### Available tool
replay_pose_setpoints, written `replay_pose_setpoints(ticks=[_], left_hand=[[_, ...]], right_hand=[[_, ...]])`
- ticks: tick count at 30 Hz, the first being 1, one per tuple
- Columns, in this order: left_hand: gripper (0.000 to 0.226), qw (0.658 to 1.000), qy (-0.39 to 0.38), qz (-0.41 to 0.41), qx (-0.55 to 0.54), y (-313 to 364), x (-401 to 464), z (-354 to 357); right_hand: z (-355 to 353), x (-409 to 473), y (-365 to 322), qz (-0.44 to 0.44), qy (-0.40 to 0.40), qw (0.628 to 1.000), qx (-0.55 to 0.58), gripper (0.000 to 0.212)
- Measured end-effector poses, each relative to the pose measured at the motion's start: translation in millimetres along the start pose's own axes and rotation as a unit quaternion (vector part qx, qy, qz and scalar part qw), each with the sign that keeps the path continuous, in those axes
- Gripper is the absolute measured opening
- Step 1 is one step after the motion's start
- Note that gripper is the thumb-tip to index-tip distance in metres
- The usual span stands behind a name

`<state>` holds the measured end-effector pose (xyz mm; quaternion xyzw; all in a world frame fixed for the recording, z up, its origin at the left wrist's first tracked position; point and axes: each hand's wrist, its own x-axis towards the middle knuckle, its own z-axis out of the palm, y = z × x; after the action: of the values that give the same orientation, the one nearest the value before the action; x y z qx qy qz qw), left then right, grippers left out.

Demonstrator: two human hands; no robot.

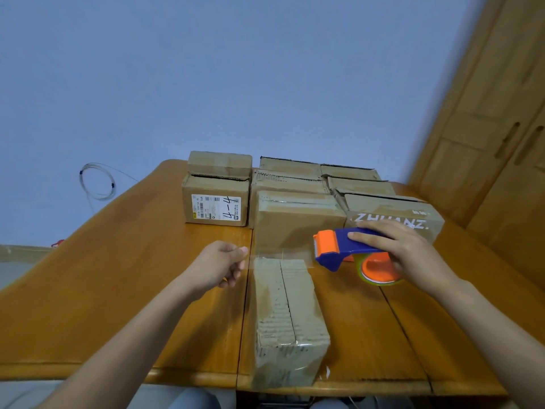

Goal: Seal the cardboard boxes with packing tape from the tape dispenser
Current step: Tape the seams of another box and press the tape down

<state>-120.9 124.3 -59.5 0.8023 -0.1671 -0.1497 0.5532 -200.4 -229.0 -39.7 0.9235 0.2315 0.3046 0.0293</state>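
A long narrow cardboard box (287, 314) lies lengthwise on the wooden table (118, 290) in front of me, its top flaps meeting in a centre seam. My right hand (404, 255) grips the blue and orange tape dispenser (345, 247) just right of the box's far end. A strip of clear tape (280, 256) runs from the dispenser leftward across the box's far end. My left hand (221, 265) pinches the free end of that strip, left of the box.
Several more cardboard boxes stand in rows at the back of the table, among them a labelled one (215, 202) and a printed one (392, 216). A wooden wardrobe (486, 128) rises on the right. A coiled cable (97, 181) hangs on the blue wall.
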Motion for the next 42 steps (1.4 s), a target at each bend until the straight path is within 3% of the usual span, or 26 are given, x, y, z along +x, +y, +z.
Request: replay_pose_setpoints(ticks=[6, 11, 19, 27, 32, 34, 38, 42], left_hand=[[0.038, 1.0, 0.014, -0.008, -0.016, -9.4, 2.5, 5.0], [0.038, 0.998, 0.014, -0.022, -0.053, -21.1, 1.5, 12.6], [0.039, 0.989, 0.072, -0.022, -0.129, -37.3, 2.0, 42.9], [0.051, 0.984, 0.175, -0.007, -0.008, -41.9, 8.5, 56.9], [0.048, 0.977, 0.085, -0.142, -0.133, -48.4, -0.3, 56.6], [0.042, 0.974, 0.063, -0.156, -0.154, -52.7, -3.5, 56.0], [0.034, 0.974, 0.105, -0.087, -0.18, -50.8, -8.9, 54.1], [0.026, 0.979, 0.171, -0.007, -0.107, -28.7, -25.8, 50.2]], right_hand=[[11.2, -4.2, -7.5, 0.002, -0.003, 1.0, 0.001, 0.087], [32.9, -21.4, -13.8, 0.057, -0.01, 0.997, 0.053, 0.093], [51.2, -32.9, -29.3, 0.098, 0.012, 0.991, 0.092, 0.076], [51.9, -34.4, -35.9, 0.123, 0.022, 0.989, 0.076, 0.093], [50.0, -33.0, -40.3, 0.133, 0.024, 0.988, 0.07, 0.095], [50.0, -34.1, -42.4, 0.141, 0.026, 0.987, 0.069, 0.096], [49.7, -39.6, -48.6, 0.153, 0.025, 0.986, 0.059, 0.099], [50.4, -44.5, -57.2, 0.17, 0.033, 0.985, 0.029, 0.104]])
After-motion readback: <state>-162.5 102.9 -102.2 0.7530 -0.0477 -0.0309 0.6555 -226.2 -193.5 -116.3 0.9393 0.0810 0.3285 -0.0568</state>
